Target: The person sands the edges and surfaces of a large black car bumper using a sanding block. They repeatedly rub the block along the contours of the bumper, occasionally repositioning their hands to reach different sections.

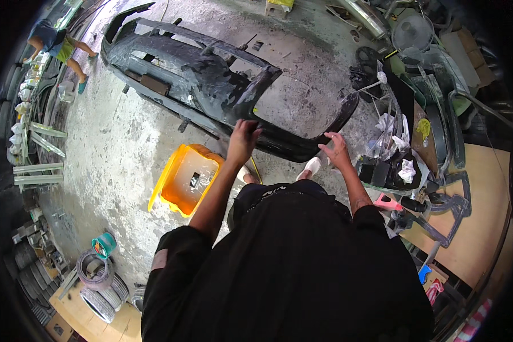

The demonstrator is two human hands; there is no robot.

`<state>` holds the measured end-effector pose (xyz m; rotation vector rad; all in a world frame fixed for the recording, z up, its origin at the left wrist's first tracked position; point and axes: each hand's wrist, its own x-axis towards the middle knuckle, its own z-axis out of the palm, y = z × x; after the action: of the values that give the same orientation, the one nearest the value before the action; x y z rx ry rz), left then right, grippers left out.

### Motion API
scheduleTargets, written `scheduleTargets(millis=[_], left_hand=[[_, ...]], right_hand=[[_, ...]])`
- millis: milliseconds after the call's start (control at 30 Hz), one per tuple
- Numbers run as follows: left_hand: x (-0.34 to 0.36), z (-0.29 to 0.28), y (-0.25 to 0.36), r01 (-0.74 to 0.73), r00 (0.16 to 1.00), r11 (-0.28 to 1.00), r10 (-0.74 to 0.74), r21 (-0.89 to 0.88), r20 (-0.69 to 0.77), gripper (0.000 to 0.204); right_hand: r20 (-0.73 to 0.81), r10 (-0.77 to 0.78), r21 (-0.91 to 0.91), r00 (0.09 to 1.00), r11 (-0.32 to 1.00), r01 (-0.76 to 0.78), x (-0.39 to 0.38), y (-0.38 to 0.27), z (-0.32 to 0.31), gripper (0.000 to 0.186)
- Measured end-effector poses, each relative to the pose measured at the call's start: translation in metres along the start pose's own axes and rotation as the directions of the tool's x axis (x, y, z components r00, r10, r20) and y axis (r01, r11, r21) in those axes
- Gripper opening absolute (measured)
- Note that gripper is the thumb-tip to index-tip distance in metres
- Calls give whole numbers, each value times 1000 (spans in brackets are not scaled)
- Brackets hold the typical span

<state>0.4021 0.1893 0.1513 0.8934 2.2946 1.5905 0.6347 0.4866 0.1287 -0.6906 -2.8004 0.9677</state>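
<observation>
A black car bumper, scuffed with grey patches, stretches across in front of me from the upper left to the right. My left hand is at its near edge with the fingers bent together. Something dark shows at those fingertips, too small to name. On the bumper's right end, my right hand has thumb and fingers around the near edge, gripping it. Left of my feet, an orange tub holds cloudy water with a small dark piece in it.
Car parts and crumpled paper crowd the right side beside a wooden board. Tyres and a teal bucket stand lower left. A person bends over parts at the upper left. The concrete floor is stained.
</observation>
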Motion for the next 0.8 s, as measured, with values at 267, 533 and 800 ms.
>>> scheduleTargets(millis=[267, 533, 800], left_hand=[[24, 100, 6, 134, 989, 856, -83, 500, -123, 15], [3, 163, 123, 558, 769, 567, -628, -606, 120, 30], [1, 188, 178, 508, 770, 398, -608, -764, 195, 30]], right_hand=[[9, -148, 130, 989, 981, 146, 51, 54, -24, 51], [431, -229, 622, 873, 777, -103, 77, 20, -82, 51], [445, -300, 831, 844, 490, -264, 89, 1, -105, 32]])
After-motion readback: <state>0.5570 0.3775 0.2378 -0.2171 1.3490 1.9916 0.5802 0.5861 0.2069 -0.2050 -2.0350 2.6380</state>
